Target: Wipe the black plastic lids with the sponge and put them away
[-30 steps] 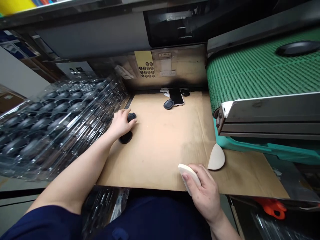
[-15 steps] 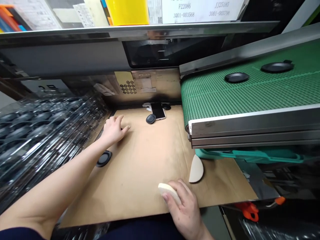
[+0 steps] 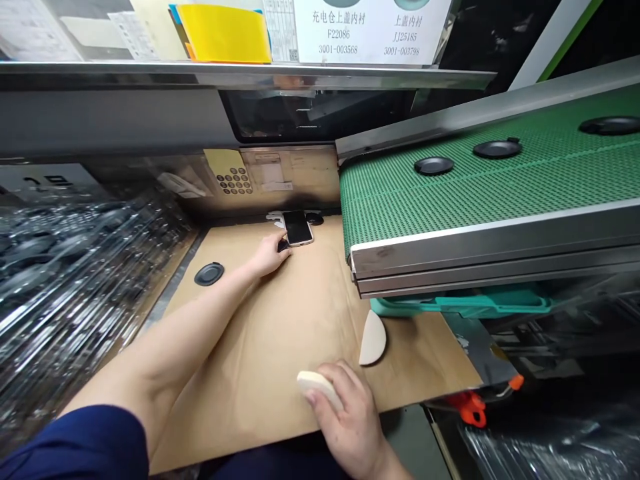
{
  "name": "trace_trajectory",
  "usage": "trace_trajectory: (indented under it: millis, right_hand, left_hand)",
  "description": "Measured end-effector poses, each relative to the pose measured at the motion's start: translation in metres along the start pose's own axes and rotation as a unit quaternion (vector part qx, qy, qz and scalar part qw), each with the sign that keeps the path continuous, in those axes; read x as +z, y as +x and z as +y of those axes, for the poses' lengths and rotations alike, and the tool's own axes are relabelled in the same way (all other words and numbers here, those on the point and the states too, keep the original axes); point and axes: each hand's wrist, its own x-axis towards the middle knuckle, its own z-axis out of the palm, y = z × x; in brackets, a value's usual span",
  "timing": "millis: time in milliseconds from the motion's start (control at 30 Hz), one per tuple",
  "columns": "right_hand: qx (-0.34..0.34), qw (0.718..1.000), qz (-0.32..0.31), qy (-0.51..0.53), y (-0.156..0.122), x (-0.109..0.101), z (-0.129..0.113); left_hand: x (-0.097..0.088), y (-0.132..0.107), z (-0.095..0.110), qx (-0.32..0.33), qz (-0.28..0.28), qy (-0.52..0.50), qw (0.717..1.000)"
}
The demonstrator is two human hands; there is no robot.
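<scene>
My left hand (image 3: pixel 270 255) reaches across the brown cardboard sheet (image 3: pixel 280 333) to a small black round part beside a phone (image 3: pixel 298 228) at the back; its fingers curl over that part, which is mostly hidden. Another black round part (image 3: pixel 209 274) lies alone on the cardboard to the left. My right hand (image 3: pixel 345 413) rests at the near edge, closed around a pale oval sponge-like pad (image 3: pixel 315 385). A half-round pale piece (image 3: pixel 373 339) lies just right of it.
A green conveyor belt (image 3: pixel 490 180) carrying black round parts (image 3: pixel 434 165) overhangs the right side. Stacked clear plastic trays (image 3: pixel 75 267) holding dark parts fill the left. Orange-handled pliers (image 3: pixel 470 404) lie at the lower right. A shelf with labels runs overhead.
My left hand has let go of the black part at the left and reached farther back to the one by the phone. The view has swung right. My right hand has kept the pad.
</scene>
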Motion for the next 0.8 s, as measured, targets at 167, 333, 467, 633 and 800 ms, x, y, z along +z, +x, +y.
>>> trace_trajectory:
  millis: [167,333,467,633,800]
  right_hand:
    - [-0.007,1.0,0.003,-0.003,0.001,-0.001,-0.003]
    - [-0.002,1.0,0.007,-0.008,0.001,0.0,-0.002]
    - [0.003,1.0,0.012,-0.028,0.0,0.001,-0.002]
    - [0.007,0.998,0.015,-0.055,0.0,-0.001,-0.003]
    - [0.004,0.997,0.017,-0.072,-0.002,-0.001,-0.001]
  left_hand:
    - [-0.017,-0.053,0.01,0.002,-0.009,0.02,1.0]
    - [-0.026,-0.146,0.034,0.047,-0.061,0.021,0.997]
    - [-0.021,-0.208,0.043,0.059,-0.044,0.038,0.997]
    - [-0.029,-0.254,0.04,0.069,0.044,0.039,0.996]
    - [-0.035,-0.278,0.034,0.127,0.047,-0.047,0.99]
